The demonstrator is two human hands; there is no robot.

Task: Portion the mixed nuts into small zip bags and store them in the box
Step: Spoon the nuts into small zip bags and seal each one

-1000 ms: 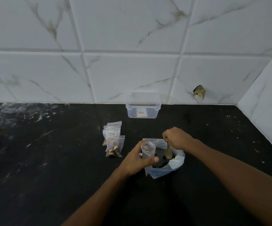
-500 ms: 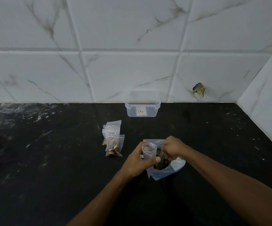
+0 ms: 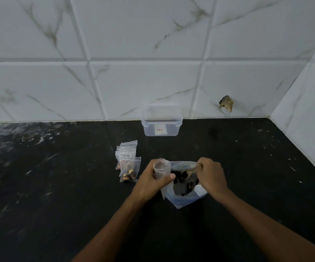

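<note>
- A white marble-patterned tiled wall (image 3: 153, 72) is seen behind and at the right, with a chipped brown hole (image 3: 226, 103) low in one tile.
- A black countertop (image 3: 58, 186) fills the lower part of the view, marked with pale scuffs and specks.
- A clear plastic box (image 3: 161, 122) is set open at the back of the countertop against the wall, with a small white label on its front; it is well apart from the hands.
- A large plastic bag (image 3: 187, 197) is stood on the countertop with its mouth open, and dark mixed nuts (image 3: 181, 178) are seen inside it.
- The left hand (image 3: 151, 183) is wrapped around a small zip bag (image 3: 161, 169), which is held upright with its mouth open, just beside the large bag's left edge; no nuts can be made out in it.
- The right hand (image 3: 210, 174) is clenched around a wooden spoon (image 3: 193, 170), whose handle is pointed into the large bag's mouth; the bowl of the spoon is hard to make out among the nuts.
- A small heap of filled zip bags (image 3: 127, 160) is laid flat on the countertop to the left of the left hand, between the hands and the box; brown nuts are visible in the nearest one.
</note>
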